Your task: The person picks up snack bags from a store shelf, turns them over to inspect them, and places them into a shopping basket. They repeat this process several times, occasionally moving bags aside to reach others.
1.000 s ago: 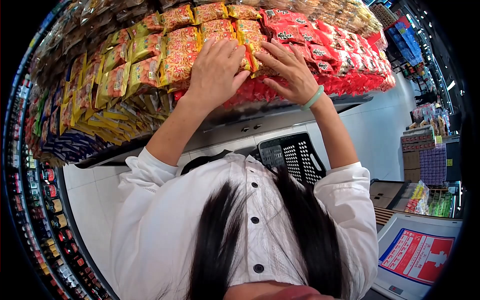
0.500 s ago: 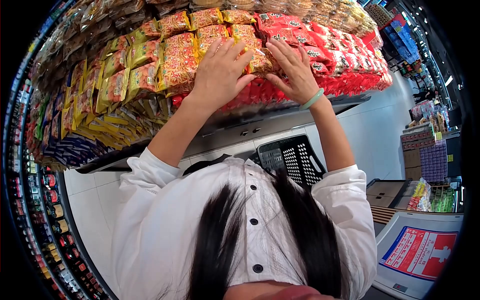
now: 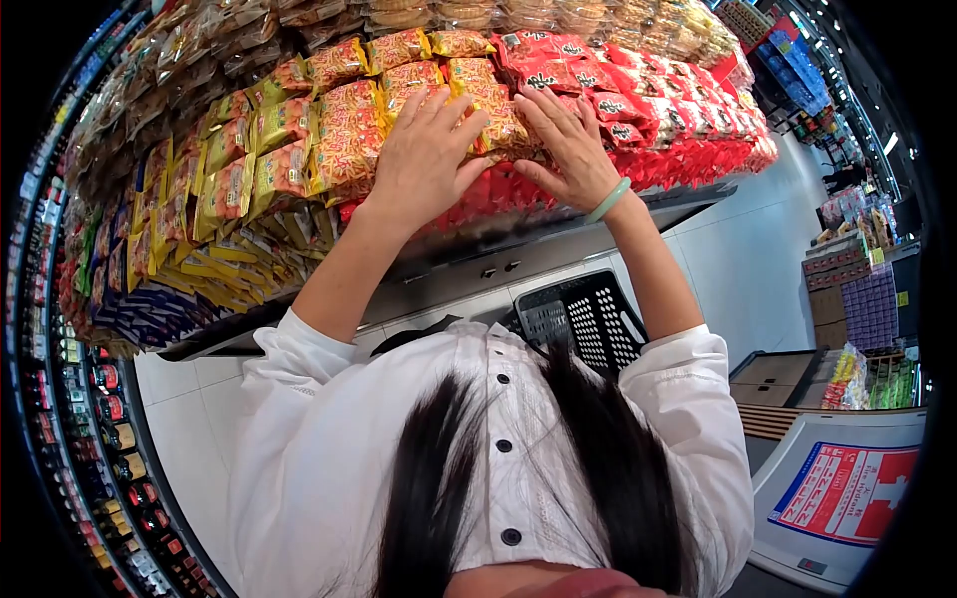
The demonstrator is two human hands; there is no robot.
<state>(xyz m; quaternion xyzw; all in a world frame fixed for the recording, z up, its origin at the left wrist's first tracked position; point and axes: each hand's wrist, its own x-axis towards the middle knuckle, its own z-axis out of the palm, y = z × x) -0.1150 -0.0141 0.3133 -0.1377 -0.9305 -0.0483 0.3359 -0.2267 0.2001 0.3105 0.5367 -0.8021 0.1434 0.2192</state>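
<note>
Head view: left hand (image 3: 424,149) and right hand (image 3: 568,149) press orange snack packets (image 3: 498,125), fingers spread flat, gripping nothing.

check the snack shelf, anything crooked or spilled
Nothing spilled. The orange snack packets between the left hand and right hand sit tilted and bunched, unlike the neater red packets beside them. A black basket stands on the floor below.

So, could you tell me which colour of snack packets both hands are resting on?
The orange-and-yellow packets in the middle: left hand and right hand lie flat on them, with red packets beside.
</note>
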